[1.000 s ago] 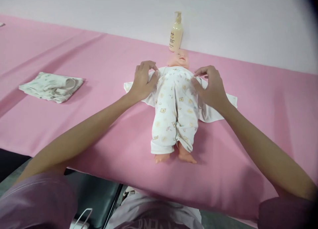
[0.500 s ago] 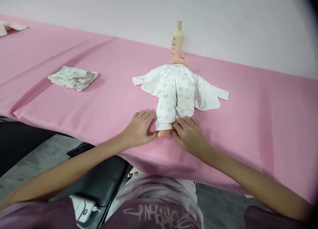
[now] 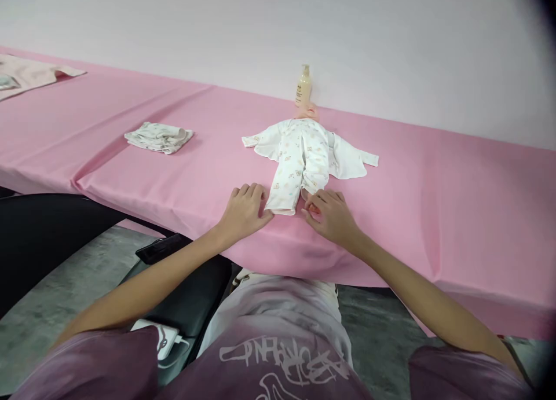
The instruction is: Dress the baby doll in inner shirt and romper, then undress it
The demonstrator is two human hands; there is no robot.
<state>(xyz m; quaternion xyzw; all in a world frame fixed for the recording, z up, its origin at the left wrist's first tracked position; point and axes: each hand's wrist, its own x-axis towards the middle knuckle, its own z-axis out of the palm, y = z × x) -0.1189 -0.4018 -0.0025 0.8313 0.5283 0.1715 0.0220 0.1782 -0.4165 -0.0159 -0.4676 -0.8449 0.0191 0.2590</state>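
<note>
Head view: baby doll point(image 3: 304, 157) lying on its back on the pink table cover point(image 3: 434, 203), head toward the wall, feet toward the table edge.
Left hand point(image 3: 244, 210): resting flat on the cover, fingers straight and held together, tips touching the cuff of one trouser leg; not gripping anything, as far as visible.
Right hand point(image 3: 332, 215): at the end of the other leg, fingers bent and closed around the doll's foot point(image 3: 315, 209), of which only a small orange part shows.
Already done, judged from the lay of things: printed trousers point(image 3: 299, 168) pulled over both legs and up to the chest.
Not done: white jacket point(image 3: 350, 160) lying open under the doll, sleeves spread to both sides, front not closed.
Behind the doll: pump bottle point(image 3: 303, 86), upright, just beside the head and against the wall.
Further left: folded garment point(image 3: 159, 137), well apart from the doll; flat pale cloth point(image 3: 30, 73) at the far end of the table.
Count: one doll, one pair of trousers, one jacket, one bottle, one folded garment, one flat cloth, two hands.
</note>
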